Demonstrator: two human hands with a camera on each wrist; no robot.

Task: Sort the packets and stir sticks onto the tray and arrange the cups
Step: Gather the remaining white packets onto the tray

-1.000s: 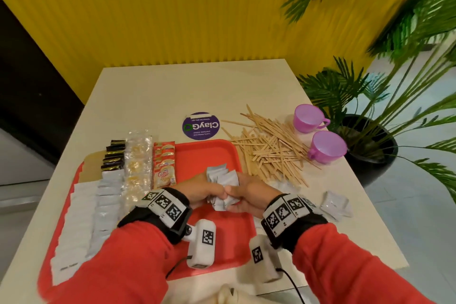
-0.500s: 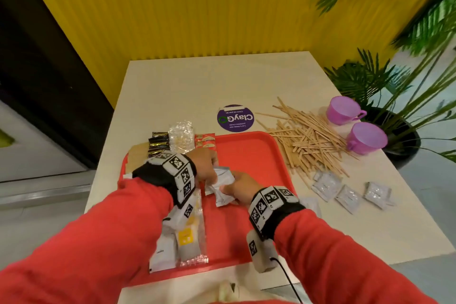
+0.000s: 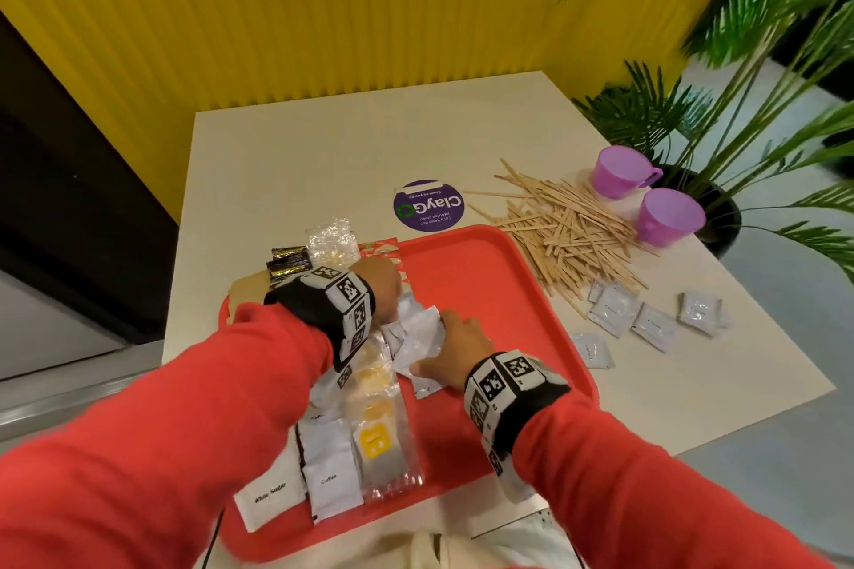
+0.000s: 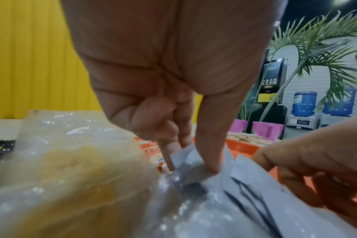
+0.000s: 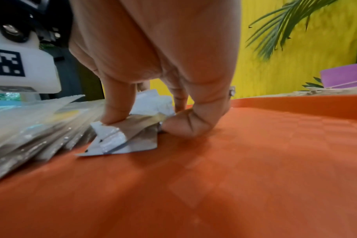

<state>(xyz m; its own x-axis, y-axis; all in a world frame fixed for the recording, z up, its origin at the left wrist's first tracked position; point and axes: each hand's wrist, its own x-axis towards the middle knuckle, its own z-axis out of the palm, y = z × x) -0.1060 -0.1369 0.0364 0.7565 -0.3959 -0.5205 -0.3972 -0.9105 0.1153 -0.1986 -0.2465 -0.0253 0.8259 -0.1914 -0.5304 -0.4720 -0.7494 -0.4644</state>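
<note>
A small stack of white packets point(image 3: 418, 333) lies on the red tray point(image 3: 508, 286), right of the sorted rows. My left hand point(image 3: 381, 291) pinches the stack's far end with thumb and fingers point(image 4: 206, 154). My right hand point(image 3: 455, 344) holds the near end, thumb point(image 5: 114, 112) pressing on top and curled fingers against the side. The same packets point(image 5: 116, 136) touch the tray floor. Wooden stir sticks point(image 3: 568, 236) lie in a heap on the table right of the tray. Two purple cups point(image 3: 619, 171) point(image 3: 670, 215) stand beyond them.
Rows of white sugar packets point(image 3: 270, 494), coffee packets point(image 3: 330, 476), clear yellow-filled packets point(image 3: 379, 430), black packets point(image 3: 289, 263) and red packets point(image 3: 381, 250) fill the tray's left. Several loose white packets point(image 3: 614, 312) lie on the table point(image 3: 323, 162) right of the tray. A potted palm point(image 3: 721, 106) stands at the right edge.
Both hands have carried the white packets leftward and down, from above the tray's middle to the tray floor beside the clear-packet row. The head view has swung left.
</note>
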